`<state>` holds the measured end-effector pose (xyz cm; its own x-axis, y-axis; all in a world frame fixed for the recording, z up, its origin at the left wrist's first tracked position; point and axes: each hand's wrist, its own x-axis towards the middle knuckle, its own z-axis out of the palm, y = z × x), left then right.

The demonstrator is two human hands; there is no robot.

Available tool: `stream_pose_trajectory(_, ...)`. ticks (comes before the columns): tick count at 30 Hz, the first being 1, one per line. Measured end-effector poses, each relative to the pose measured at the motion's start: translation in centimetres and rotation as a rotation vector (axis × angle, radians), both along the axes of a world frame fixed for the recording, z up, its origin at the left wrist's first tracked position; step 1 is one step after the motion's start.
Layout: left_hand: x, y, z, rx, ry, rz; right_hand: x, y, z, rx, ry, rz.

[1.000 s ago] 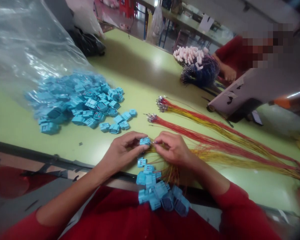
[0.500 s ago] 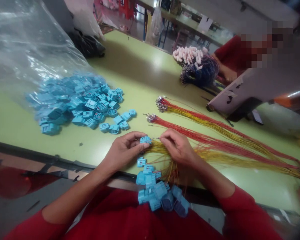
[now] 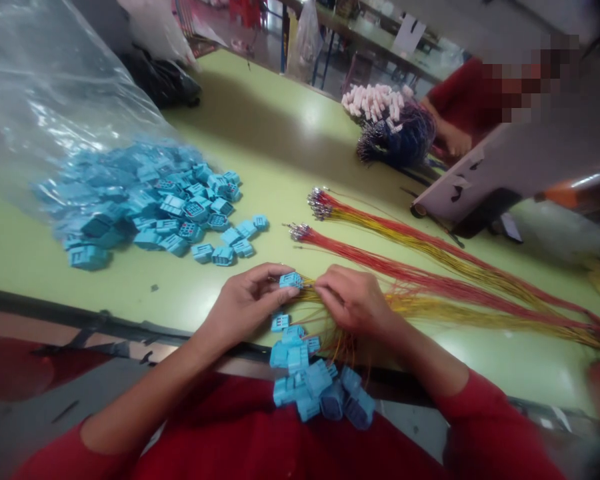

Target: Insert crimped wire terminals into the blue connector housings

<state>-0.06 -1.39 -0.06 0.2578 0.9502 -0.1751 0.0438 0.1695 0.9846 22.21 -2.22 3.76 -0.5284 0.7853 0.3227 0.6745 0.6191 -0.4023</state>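
A blue connector housing [image 3: 291, 280] is pinched between the thumb and fingers of my left hand [image 3: 255, 295]. Just to its right, my right hand [image 3: 353, 299] is closed on a thin wire [image 3: 310, 287], whose terminal end points at the housing and lies very close to it; whether it has entered cannot be made out. Yellow wires [image 3: 325, 300] run beneath both hands. Below them, a cluster of blue housings [image 3: 300, 360] with wires attached hangs over the table's front edge.
Loose blue housings [image 3: 180, 207] spill from a clear plastic bag [image 3: 95, 87] at left. Red and yellow wire bundles [image 3: 380, 260] lie to the right. Farther back sit dark blue wires with pale pink connectors [image 3: 375, 103], near another person's hand [image 3: 455, 141] and a grey panel [image 3: 480, 173].
My right hand has moved slightly down, bringing the wire's terminal closer to the housing. My left hand keeps its hold. The whole view has shifted a little.
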Motion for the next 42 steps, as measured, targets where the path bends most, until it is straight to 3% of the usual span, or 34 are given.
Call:
stream_pose_trajectory(4, 0.1, -0.1, -0.3, 0.195, 0.073, 0.017, -0.3, -0.1, -0.1, -0.024, 0.007, 0.005)
stream_pose_trajectory(10, 0.1, -0.3, 0.2, 0.077, 0.022, 0.016, -0.5, -0.3, 0.0, -0.040, 0.043, 0.009)
stream_pose_trajectory(16, 0.2, -0.3, 0.4, 0.298, 0.095, -0.020, -0.5, -0.3, -0.1, -0.104, 0.012, 0.035)
stream_pose_trajectory(24, 0.1, -0.4, -0.2, 0.332, 0.129, -0.054, -0.5, -0.6, -0.3, -0.027, 0.000, 0.050)
stream_pose_trajectory(28, 0.1, -0.9, 1.1, 0.404, 0.195, -0.097, 0.2, 1.4, -0.1, -0.219, 0.133, 0.064)
stream_pose_trajectory(32, 0.9, -2.4, 3.0, 0.654, 0.154, -0.386, 0.9, 5.3, -1.2, -0.360, 0.226, -0.036)
stream_pose_trajectory(34, 1.3, -3.0, 3.5, 0.691, 0.115, -0.474, 0.9, 6.6, -2.1, -0.426, 0.235, -0.062)
stream_pose_trajectory(37, 1.1, -3.0, 3.1, 0.666, 0.146, -0.455, 1.1, 7.0, -3.3, -0.490, 0.252, -0.095)
stream_pose_trajectory(42, 0.5, -2.4, 1.7, 0.643, 0.330, -0.393, 2.0, 6.3, -4.0, -0.423, 0.247, -0.129)
